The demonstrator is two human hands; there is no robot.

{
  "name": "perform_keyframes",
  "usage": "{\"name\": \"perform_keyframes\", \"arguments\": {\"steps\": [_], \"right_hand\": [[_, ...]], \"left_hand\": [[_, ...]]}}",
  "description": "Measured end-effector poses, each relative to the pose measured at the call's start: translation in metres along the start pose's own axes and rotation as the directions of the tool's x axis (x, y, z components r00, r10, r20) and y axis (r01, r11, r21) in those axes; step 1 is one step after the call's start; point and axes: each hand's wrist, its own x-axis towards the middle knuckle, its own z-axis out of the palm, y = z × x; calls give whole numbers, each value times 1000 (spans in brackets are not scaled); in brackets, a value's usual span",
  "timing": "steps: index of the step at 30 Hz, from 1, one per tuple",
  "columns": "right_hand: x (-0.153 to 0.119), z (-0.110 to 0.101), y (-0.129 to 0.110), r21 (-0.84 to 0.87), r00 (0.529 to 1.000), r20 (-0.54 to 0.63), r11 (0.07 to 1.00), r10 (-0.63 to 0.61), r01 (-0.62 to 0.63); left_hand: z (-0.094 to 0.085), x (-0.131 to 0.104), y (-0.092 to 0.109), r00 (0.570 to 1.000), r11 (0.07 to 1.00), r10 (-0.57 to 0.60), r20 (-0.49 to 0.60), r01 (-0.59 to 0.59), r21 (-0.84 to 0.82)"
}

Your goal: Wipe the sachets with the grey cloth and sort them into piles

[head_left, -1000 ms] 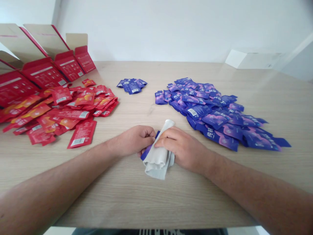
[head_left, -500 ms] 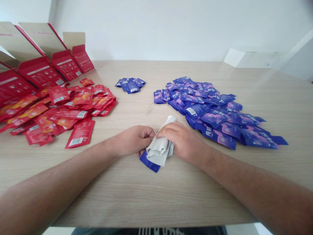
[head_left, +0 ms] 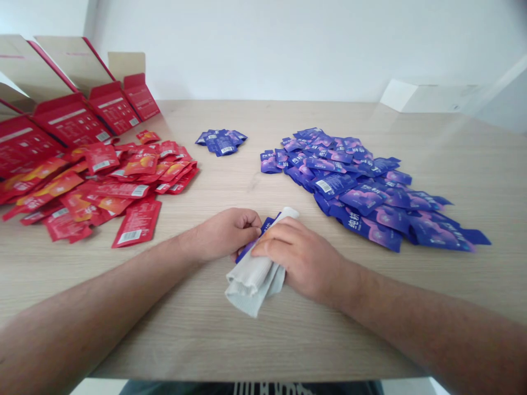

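Note:
Near the middle of the table, my left hand (head_left: 230, 233) is closed on the left edge of a blue sachet (head_left: 267, 224). My right hand (head_left: 307, 252) grips a folded white ribbed cloth (head_left: 251, 280) and presses it over the sachet. The cloth covers the sachet's lower part, and only its upper end and left side show. The cloth's loose end hangs toward the table's front edge. Up and to the right of my right hand spreads a large heap of blue and purple sachets (head_left: 349, 181).
A heap of red and orange sachets (head_left: 135, 164) lies at the left, with open red boxes (head_left: 74, 123) behind it. A small group of blue sachets (head_left: 222, 141) sits at the back middle. A white box (head_left: 420, 97) stands at the back right by the wall.
My right hand has slid the cloth down and to the left along the sachet. The sachet's upper end now shows and its lower end is covered. My left hand stays nearly in place.

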Motion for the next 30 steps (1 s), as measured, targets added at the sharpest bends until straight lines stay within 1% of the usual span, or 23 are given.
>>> {"name": "perform_keyframes", "arguments": {"steps": [2, 4, 5, 8, 9, 10, 13, 14, 15, 18, 19, 21, 23, 25, 27, 30], "right_hand": [[0, 2, -7, -11, 997, 49, 998, -67, 68], [0, 3, -8, -11, 993, 70, 995, -93, 94], [1, 3, -6, -16, 996, 55, 997, -74, 75], [2, 4, -3, -53, 998, -51, 998, 43, -45], [3, 5, -4, -66, 996, -70, 996, 56, -60], [3, 5, -5, -80, 997, -66, 996, 43, -48], [4, 6, -10, -91, 998, 28, 994, -50, 53], [4, 5, -11, -89, 997, 45, 994, -58, 61], [3, 5, -10, -87, 998, 40, 995, -45, 48], [3, 4, -6, -81, 998, -42, 995, 53, -56], [3, 4, -6, -78, 996, -55, 995, 66, -70], [3, 5, -8, -72, 999, -30, 997, 32, -34], [2, 4, -11, -60, 998, 44, 997, -49, 51], [0, 0, -11, -34, 989, 110, 994, -103, 107], [-3, -6, -5, -19, 990, 126, 997, -71, 74], [-3, -13, 12, -45, 995, 42, 995, 89, -87]], "left_hand": [[0, 0, -2, 1000, 1000, -6, -11, 6, 5], [0, 1, -3, 1000, 1000, -15, -14, 15, -5], [0, 1, -3, 1000, 1000, -16, -14, 16, -5], [0, 1, -3, 999, 999, 13, -50, -11, 42], [0, 1, -3, 998, 998, 20, -62, -16, 58], [0, 1, -3, 998, 998, 20, -66, -16, 65], [0, 1, -3, 1000, 999, -12, -28, 13, 29], [0, 1, -3, 1000, 1000, -22, -17, 22, 21], [0, 1, -3, 1000, 999, -20, -20, 21, 27], [-1, 1, -2, 997, 996, 24, -78, -18, 87], [-1, 1, -2, 996, 995, 33, -85, -24, 96], [-1, 1, -1, 998, 997, 12, -62, -8, 75], [-1, 0, -2, 1000, 999, -22, -16, 22, 31], [-1, 0, -3, 1000, 1000, -19, 1, 19, 2], [-2, 0, -4, 1000, 1000, -2, 10, 2, -25], [-2, 1, -3, 999, 999, 13, 32, -12, -42]]}}
